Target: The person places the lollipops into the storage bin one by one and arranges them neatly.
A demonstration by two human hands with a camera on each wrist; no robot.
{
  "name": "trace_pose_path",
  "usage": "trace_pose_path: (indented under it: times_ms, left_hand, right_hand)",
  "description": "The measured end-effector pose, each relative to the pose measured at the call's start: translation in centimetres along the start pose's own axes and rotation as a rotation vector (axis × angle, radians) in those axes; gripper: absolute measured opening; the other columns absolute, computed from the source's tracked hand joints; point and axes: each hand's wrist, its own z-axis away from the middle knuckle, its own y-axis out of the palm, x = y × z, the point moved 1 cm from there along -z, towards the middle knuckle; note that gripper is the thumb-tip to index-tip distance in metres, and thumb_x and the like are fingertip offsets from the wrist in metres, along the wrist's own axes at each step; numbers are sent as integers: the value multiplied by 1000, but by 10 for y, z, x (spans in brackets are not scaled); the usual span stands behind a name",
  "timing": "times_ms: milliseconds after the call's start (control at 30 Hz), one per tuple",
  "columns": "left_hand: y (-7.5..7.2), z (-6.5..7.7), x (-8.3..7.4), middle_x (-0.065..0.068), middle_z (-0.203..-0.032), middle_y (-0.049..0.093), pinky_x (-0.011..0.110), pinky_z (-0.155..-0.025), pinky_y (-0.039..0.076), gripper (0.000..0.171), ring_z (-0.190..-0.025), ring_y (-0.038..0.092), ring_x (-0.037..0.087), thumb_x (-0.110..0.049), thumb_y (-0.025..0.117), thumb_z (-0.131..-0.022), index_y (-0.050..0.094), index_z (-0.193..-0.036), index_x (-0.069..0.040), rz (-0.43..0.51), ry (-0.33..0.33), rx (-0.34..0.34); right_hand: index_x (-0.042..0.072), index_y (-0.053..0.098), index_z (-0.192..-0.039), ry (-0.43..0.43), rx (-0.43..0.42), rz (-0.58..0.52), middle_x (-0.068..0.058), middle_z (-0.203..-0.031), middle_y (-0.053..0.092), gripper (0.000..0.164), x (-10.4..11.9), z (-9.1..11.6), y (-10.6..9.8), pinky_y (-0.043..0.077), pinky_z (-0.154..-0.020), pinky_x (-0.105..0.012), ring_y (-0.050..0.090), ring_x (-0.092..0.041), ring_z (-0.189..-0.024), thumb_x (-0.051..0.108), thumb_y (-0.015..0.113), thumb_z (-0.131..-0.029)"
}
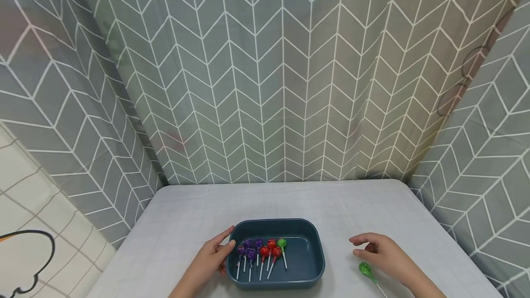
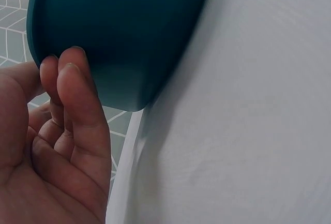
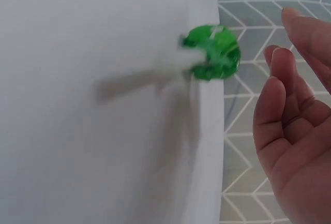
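Note:
A dark blue-green rectangular bin (image 1: 304,261) stands on the table. Lollipops lie in its left half: several purple ones (image 1: 250,254), three red ones (image 1: 264,251) and a green one (image 1: 282,243), their white sticks pointing toward me. My left hand (image 1: 209,261) grips the bin's left side, thumb at the rim and fingers against the outer wall (image 2: 114,87). To the right of the bin, my right hand (image 1: 383,254) hovers with loosely bent fingers and nothing in them. Just below it another green lollipop (image 1: 365,269) lies on the table, apart from the fingers in the right wrist view.
The table (image 1: 182,206) has a white cloth. Grey curtains (image 1: 265,82) with a white zigzag pattern hang behind it and on both sides. At the lower left is a pale cloth (image 1: 37,206) with a grid pattern.

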Motion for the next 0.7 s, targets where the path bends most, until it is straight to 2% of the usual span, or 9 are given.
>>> trace_pose_path:
  times_ms: [100, 333, 500, 700]
  left_hand:
    - [0, 0, 0, 4, -60, 57, 35, -51, 53, 64, -51, 56, 19, -39, 58, -100, 38, -152, -6, 1, 7, 4]
    - [0, 0, 1, 3, -59, 57, 35, -51, 53, 66, -50, 56, 18, -40, 59, -100, 39, -151, -5, -1, 2, -2]
    - [0, 1, 1, 3, -58, 55, 36, -50, 53, 65, -49, 55, 17, -39, 58, -100, 38, -151, -4, 2, 4, -2]
    - [1, 0, 1, 2, -57, 55, 36, -50, 53, 64, -49, 55, 17, -39, 58, -100, 39, -151, -5, 3, 9, -12]
  right_hand:
    - [8, 71, -117, 28, 1, -5, -2, -102, 68, 36, -6, 5, -2, 47, -61, -26, 56, -13, -69, 29, 76, -88]
    - [8, 71, -116, 21, 40, -7, -6, -107, 68, 37, -15, 13, -5, 46, -62, -27, 57, -12, -72, 31, 77, -87]
    - [9, 71, -116, -28, 109, 9, -8, -111, 66, 36, -24, 15, -3, 46, -64, -26, 55, -8, -73, 28, 77, -86]
    - [9, 71, -110, -93, 173, 45, -2, -97, 65, 34, -28, 14, 0, 44, -60, -25, 53, -6, -68, 28, 80, -83]
